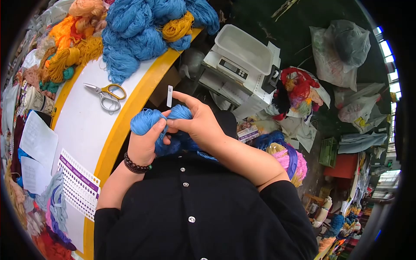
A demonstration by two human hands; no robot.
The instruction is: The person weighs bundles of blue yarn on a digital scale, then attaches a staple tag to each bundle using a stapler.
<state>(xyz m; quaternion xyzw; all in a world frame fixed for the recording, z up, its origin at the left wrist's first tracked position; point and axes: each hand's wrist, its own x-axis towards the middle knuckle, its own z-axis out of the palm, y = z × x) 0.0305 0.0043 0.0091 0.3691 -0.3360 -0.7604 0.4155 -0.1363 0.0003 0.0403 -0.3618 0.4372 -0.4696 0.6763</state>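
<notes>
A skein of blue yarn point(146, 122) is bunched between my two hands in front of my chest. My left hand point(147, 144), with a dark beaded bracelet at the wrist, is closed around it, thumb on top. The thumb and fingers of my right hand point(200, 121) pinch the skein near its middle. A small white label point(169, 96) with a printed number stands at my right index fingertip. More blue strands hang below my hands against the black shirt. Silver and yellow scissors point(106, 96) lie on the white table point(86, 117) to the left.
A big heap of blue yarn point(138, 32) covers the table's far end. Punched cards with purple bands point(80, 184) and paper sheets point(37, 138) lie at left. A scale with a white tray point(242, 50) stands ahead on the right. Plastic bags point(342, 52) rest on the floor.
</notes>
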